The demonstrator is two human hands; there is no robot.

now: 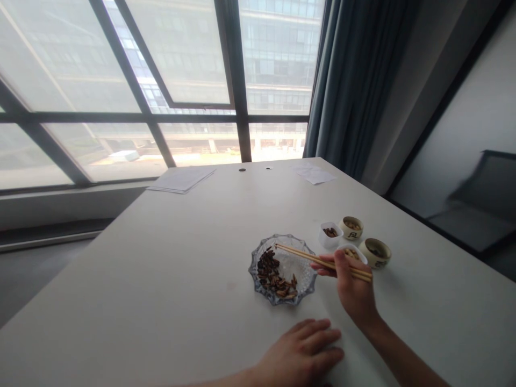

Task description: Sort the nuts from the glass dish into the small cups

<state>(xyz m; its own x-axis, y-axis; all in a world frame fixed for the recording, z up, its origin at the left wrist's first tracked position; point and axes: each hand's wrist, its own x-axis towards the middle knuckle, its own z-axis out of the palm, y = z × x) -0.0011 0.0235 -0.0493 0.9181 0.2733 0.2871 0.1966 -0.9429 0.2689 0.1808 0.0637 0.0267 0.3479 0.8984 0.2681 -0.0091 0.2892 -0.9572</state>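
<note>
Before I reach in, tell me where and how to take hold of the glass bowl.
I'd take the glass bowl by its rim on the left, coming from the left: the wavy edge juts out there, while the right grip, chopsticks and small cups crowd the right. Keep it level, as loose brown pieces lie inside.

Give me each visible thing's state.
Glass bowl: brown pieces inside
Chopsticks: held above bowl
Right hand: gripping chopsticks
Left hand: palm down
Far white cup: uncovered, brown pieces inside
Near white cup: uncovered, pale pieces inside
Far round pot: uncovered
Near round pot: uncovered
Window pane: open
Curtain: drawn aside
Papers: lying flat
</note>
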